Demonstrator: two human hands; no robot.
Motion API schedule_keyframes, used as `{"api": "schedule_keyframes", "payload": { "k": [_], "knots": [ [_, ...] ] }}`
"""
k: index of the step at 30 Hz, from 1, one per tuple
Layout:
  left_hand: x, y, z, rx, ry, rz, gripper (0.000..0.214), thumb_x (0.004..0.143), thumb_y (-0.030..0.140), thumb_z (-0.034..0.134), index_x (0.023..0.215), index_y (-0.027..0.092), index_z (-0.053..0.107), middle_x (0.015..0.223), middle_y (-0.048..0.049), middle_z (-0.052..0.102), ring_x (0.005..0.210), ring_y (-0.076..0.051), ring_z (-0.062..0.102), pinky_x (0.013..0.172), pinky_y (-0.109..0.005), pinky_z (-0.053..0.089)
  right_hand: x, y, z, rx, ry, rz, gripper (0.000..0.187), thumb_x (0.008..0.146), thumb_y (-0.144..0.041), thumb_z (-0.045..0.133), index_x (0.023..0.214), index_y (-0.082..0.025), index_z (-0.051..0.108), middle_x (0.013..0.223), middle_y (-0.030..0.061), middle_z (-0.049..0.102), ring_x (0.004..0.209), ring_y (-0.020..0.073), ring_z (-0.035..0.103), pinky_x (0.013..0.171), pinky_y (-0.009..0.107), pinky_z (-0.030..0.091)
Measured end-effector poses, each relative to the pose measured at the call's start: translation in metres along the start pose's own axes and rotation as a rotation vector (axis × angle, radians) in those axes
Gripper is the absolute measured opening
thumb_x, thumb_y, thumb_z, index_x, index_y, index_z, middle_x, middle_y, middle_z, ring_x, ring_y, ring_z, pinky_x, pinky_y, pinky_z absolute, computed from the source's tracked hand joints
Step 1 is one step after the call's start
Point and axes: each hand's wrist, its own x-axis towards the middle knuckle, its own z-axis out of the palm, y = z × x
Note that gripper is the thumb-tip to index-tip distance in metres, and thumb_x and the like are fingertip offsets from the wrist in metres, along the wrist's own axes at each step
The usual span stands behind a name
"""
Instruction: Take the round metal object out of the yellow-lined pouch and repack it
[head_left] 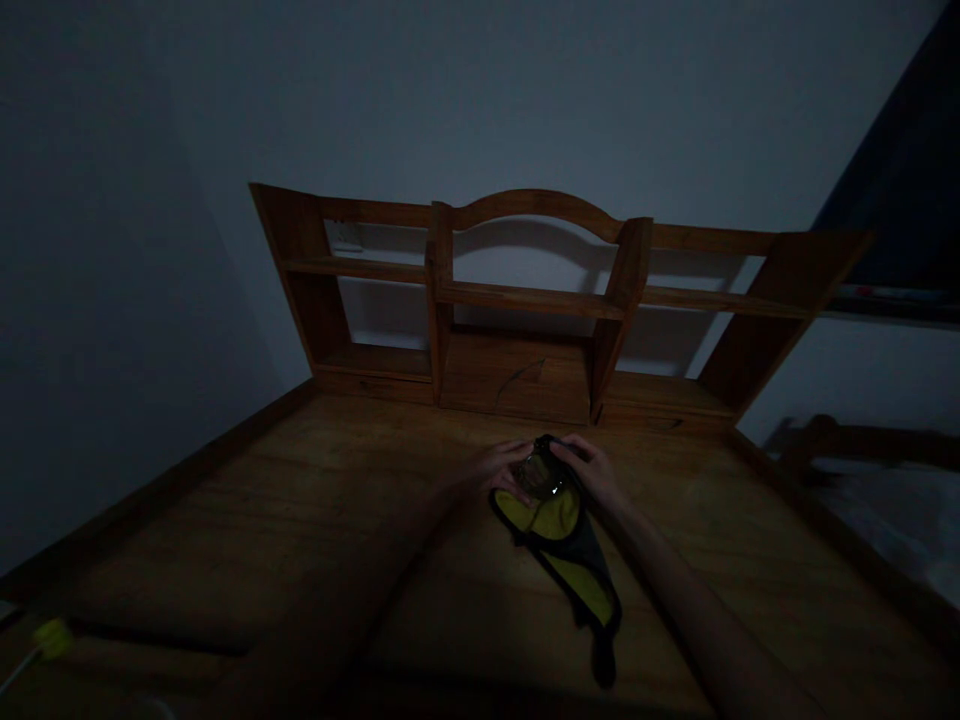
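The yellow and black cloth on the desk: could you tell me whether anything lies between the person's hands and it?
Nothing visible does. The left hand and right hand meet at the upper end of the cloth, both closed on a small shiny object there, too dark to identify. The cloth's tail lies bare on the desk.

A dim home room; wooden desk point(315, 530) with shelved hutch point(525, 300) against bare wall point(525, 90).

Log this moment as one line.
left hand: holds small shiny object | right hand: on small shiny object and yellow-black cloth | surface: wooden desk | behind: shelf unit | light: dim
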Motion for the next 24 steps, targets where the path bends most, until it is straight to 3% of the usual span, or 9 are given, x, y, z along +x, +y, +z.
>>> {"api": "schedule_keyframes", "payload": {
  "k": [7,14,20,24],
  "knots": [
    [-0.007,0.005,0.007,0.077,0.008,0.011,0.046,0.084,0.044,0.061,0.119,0.017,0.053,0.113,-0.0155,0.062,0.089,-0.03,0.067,0.066,-0.044,0.058,-0.003,-0.007,0.0,0.001,-0.003,0.021,0.03,0.07,-0.047,0.074,0.077,-0.02,0.067,0.075,-0.0007,0.065,0.07,0.0157,0.058,0.066,0.025,0.043],
    [-0.009,0.008,0.011,0.082,0.018,0.014,0.048,0.083,0.044,0.062,0.121,0.016,0.053,0.114,-0.0165,0.062,0.089,-0.03,0.067,0.065,-0.044,0.058,-0.001,-0.005,-0.002,0.027,-0.029,0.073,0.029,0.068,-0.045,0.074,0.088,-0.024,0.073,0.092,0.0023,0.071,0.089,0.0224,0.063,0.083,0.033,0.046],
    [-0.005,0.005,0.007,0.075,0.027,-0.005,0.051,0.083,0.044,0.061,0.124,0.015,0.051,0.105,-0.0159,0.065,0.086,-0.028,0.067,0.063,-0.041,0.058,-0.004,-0.012,-0.002,0.126,-0.19,0.101,0.031,0.073,-0.037,0.067,0.102,-0.027,0.072,0.114,0.0026,0.067,0.112,0.0257,0.057,0.097,0.038,0.041],
    [-0.005,0.004,0.005,0.086,0.004,-0.018,0.053,0.083,0.044,0.061,0.127,0.016,0.048,0.106,-0.0164,0.064,0.086,-0.028,0.067,0.064,-0.042,0.058,-0.006,-0.011,-0.001,0.098,-0.164,0.058,0.032,0.074,-0.036,0.066,0.104,-0.026,0.072,0.114,0.0037,0.067,0.114,0.0268,0.056,0.099,0.04,0.039]
  ]
}}
